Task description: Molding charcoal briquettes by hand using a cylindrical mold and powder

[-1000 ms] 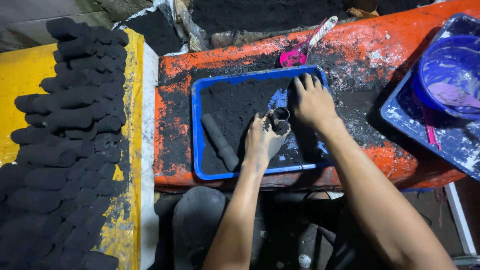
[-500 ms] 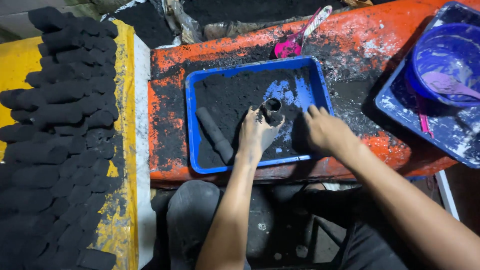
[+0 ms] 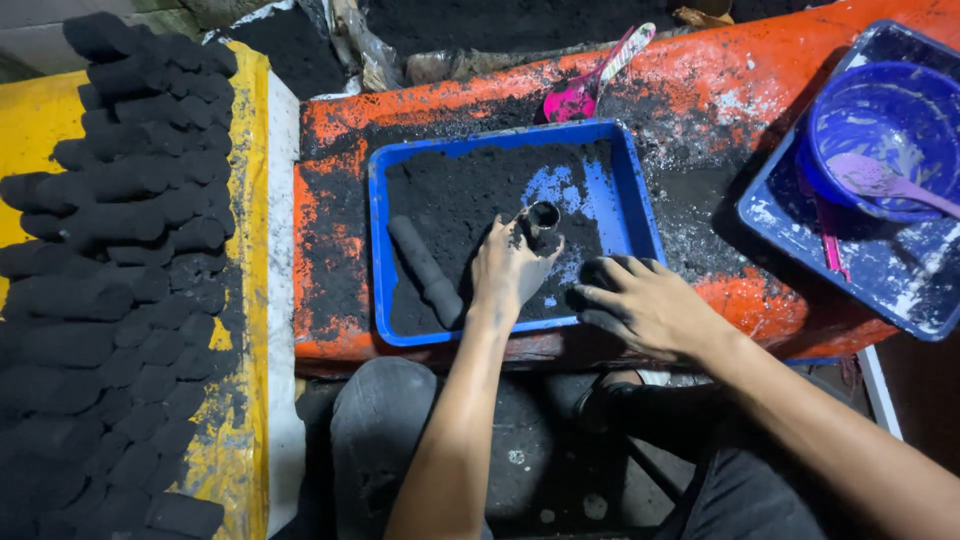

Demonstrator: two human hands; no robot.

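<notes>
A blue tray (image 3: pixel 378 240) full of black charcoal powder lies on an orange-covered bench. My left hand (image 3: pixel 508 268) grips a small metal tube mould (image 3: pixel 543 222) standing upright in the powder. My right hand (image 3: pixel 640 302) rests at the tray's near right corner, its blackened fingers curled over a heap of powder there. A dark cylindrical rod (image 3: pixel 427 270) lies in the tray, left of my left hand.
Many black charcoal briquettes (image 3: pixel 120 250) are stacked on a yellow sheet (image 3: pixel 30 140) at the left. A pink scoop (image 3: pixel 585 85) lies beyond the tray. At the right a blue basin (image 3: pixel 880 130) with a purple spoon sits on another blue tray (image 3: pixel 900 280).
My right hand has swept from the tray's far right corner down to its near right corner, dragging powder. My left hand keeps hold of the tube mould.
</notes>
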